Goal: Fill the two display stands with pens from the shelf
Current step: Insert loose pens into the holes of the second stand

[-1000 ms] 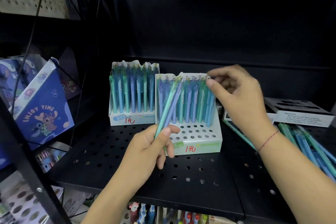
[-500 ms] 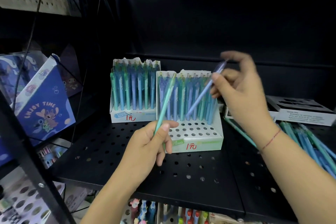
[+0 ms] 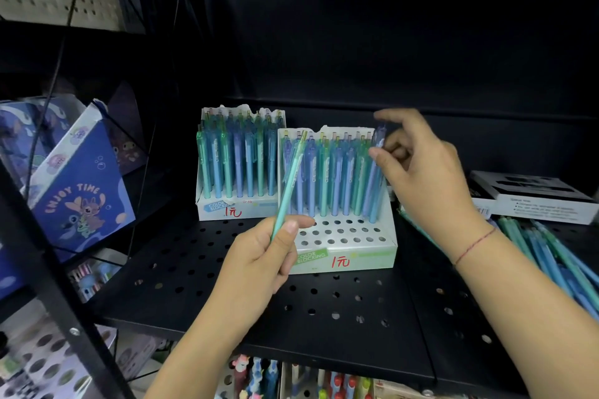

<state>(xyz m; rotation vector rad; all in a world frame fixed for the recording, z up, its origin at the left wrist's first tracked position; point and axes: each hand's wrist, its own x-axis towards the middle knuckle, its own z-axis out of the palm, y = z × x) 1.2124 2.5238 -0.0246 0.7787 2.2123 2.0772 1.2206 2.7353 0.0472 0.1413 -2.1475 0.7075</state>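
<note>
Front display stand (image 3: 366, 259) sits mid-shelf, back rows full, front rows of holes bare; rear display stand (image 3: 214, 208) just behind-left looks full; we judge the fill past halfway. Right hand (image 3: 424, 178) pinches the top of a blue-violet pen (image 3: 372, 185) at the right end of the filled rows, index finger lifted; we cannot tell if the tip is seated. Left hand (image 3: 259, 266) grips a teal pen (image 3: 289, 185) low on the barrel, thumb on top, pen tilted so its upper end crosses in front of the standing pens.

Risks: pen enters crooked or misses its hole and levers neighbours over; they stand close, so one lean could spread along the row; stand looks like light card, so an off-centre push could slide it on the shelf (image 3: 324, 308) or knock it into the rear one; the tilted teal pen could rake the left-hand pens if that hand drifts; loose pens (image 3: 551, 256) lie heaped at right, just beside the right forearm, and a sweep of the arm could roll them off the edge.

Writing: both stands read "COLOR BLOCKING" on the front lip, with "1元" hand-marked in red; blue box (image 3: 81, 201) at far left reads "ENJOY TIME" over cartoon figures; white box (image 3: 531, 201) at right carries small print, too fine to read.
</note>
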